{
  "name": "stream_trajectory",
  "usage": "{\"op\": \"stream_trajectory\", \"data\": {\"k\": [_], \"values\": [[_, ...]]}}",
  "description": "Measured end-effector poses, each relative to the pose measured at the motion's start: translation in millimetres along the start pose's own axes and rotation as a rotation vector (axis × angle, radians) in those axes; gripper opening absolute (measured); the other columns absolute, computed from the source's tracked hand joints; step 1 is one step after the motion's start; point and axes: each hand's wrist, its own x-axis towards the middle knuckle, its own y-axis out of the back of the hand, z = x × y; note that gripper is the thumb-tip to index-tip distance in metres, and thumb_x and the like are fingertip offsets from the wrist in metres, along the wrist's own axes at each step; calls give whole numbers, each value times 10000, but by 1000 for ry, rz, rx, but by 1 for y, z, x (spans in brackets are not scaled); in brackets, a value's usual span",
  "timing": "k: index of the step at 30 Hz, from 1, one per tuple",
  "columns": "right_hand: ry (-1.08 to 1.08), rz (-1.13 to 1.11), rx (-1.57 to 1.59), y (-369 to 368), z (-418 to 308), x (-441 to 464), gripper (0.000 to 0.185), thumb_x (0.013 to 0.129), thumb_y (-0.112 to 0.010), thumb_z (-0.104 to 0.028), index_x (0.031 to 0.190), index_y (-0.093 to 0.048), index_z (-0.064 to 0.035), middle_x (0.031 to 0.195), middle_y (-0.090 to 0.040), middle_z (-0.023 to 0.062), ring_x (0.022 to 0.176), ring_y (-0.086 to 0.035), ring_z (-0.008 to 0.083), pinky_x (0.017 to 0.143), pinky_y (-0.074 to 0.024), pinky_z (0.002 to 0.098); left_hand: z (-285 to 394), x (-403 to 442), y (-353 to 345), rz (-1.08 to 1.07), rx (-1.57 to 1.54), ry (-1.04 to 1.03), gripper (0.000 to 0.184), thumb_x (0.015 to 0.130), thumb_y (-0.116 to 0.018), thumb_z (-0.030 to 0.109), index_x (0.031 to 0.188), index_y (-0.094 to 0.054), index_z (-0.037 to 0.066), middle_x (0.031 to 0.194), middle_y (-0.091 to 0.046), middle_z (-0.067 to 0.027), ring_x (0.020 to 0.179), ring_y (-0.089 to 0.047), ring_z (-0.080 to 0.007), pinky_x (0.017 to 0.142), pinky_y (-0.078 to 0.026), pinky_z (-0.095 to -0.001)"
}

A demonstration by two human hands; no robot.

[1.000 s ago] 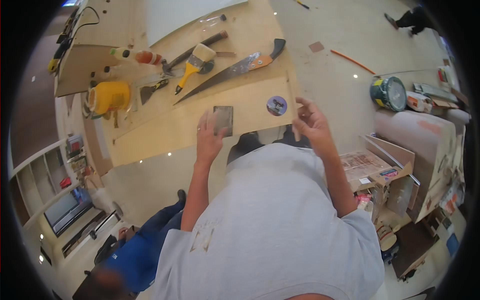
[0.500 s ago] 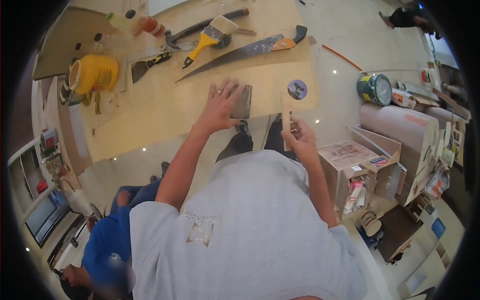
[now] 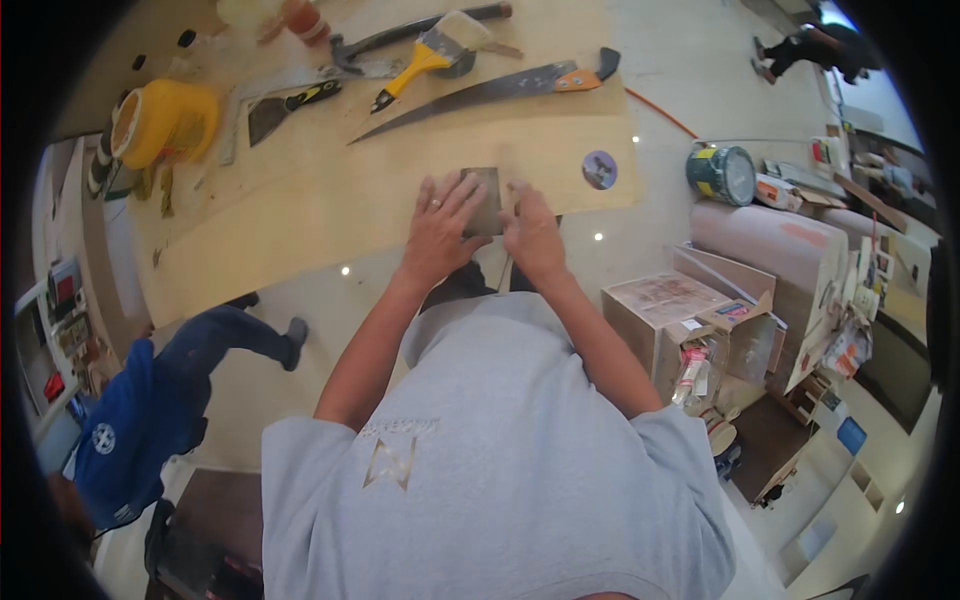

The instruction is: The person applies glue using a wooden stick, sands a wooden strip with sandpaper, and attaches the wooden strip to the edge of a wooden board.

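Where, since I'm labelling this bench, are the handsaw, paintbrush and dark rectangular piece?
Handsaw (image 3: 488, 93), head view: middle of blade.
Paintbrush (image 3: 422, 60), head view: yellow handle.
Dark rectangular piece (image 3: 488, 203), head view: uncovered face.

A flat, rectangular piece (image 3: 484, 202) of dark grey-brown colour is seen on the pale wooden table (image 3: 330, 220), close to the near edge. It is laid flat, with its longer sides directed away from the person, and its left part is covered by the fingers of the left hand (image 3: 437, 225). Its right side is nearly reached by the right hand (image 3: 534, 228), but whether it is touched there cannot be told.
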Motion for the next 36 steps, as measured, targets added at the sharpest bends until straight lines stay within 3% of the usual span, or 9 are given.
{"op": "stream_trajectory", "data": {"k": [2,3,4,7,12,15,21,27,36], "values": [[41,30,-120,-11,15,-8,519,929,-702,-99,1432,-597,-24,1343,-650,260,1207,-661,388,1011,-548,487,10,1,7,-7,-62,26,852,791,-902,340,1540,-556,124,1642,-497,-106,1575,-376,-345,1315,-191,-596],[107,-45,-334,-39,54,-21,481,973,-639,-184,1421,-611,-11,1530,-563,256,1411,-552,403,1145,-489,491,12,3,5,-3,-65,28,836,786,-903,333,1524,-569,124,1642,-498,-110,1568,-388,-349,1312,-190,-610],[-104,-315,-283,-19,31,-12,489,983,-611,-212,1437,-618,-32,1628,-493,221,1507,-462,394,1209,-437,484,9,1,0,9,-74,14,820,781,-904,326,1508,-581,124,1641,-499,-115,1562,-400,-353,1308,-189,-624],[-126,-136,-160,-22,22,-11,632,922,-696,-179,1512,-507,-55,1436,-620,258,1273,-635,468,1013,-575,498,0,-3,-16,101,-28,-75,762,768,-901,285,1448,-621,89,1614,-517,-166,1552,-406,-377,1307,-181,-639],[-47,-174,-240,16,-27,5,874,825,-797,-86,1578,-355,-40,1135,-662,242,1068,-713,434,868,-605,506,8,-1,-1,93,1,-100,689,778,-883,270,1398,-663,66,1603,-524,-168,1561,-384,-386,1312,-185,-634],[-143,-241,-196,22,-42,5,869,845,-774,-89,1594,-338,-35,1157,-655,266,1023,-721,446,827,-607,516,8,-2,-1,67,7,-86,700,784,-877,297,1408,-659,66,1603,-526,-169,1561,-381,-390,1313,-181,-631],[123,-35,-73,-8,-25,26,847,910,-700,-119,1632,-268,-18,1186,-638,302,950,-737,471,758,-613,528,7,-2,-7,108,-1,-107,697,828,-865,380,1409,-647,61,1592,-539,-175,1558,-388,-394,1312,-179,-632],[42,-172,-214,-4,-35,51,786,936,-663,-113,1615,-282,-4,1145,-665,292,886,-743,464,723,-612,529,10,-1,-7,128,41,-128,677,858,-862,409,1390,-643,52,1577,-560,-169,1540,-420,-388,1313,-180,-627],[136,-101,-228,-17,-9,51,730,867,-769,-160,1470,-395,9,996,-705,254,862,-741,450,691,-602,510,17,1,-6,138,35,-94,686,842,-883,442,1362,-645,62,1567,-567,-178,1533,-427,-392,1314,-189,-617]]}}
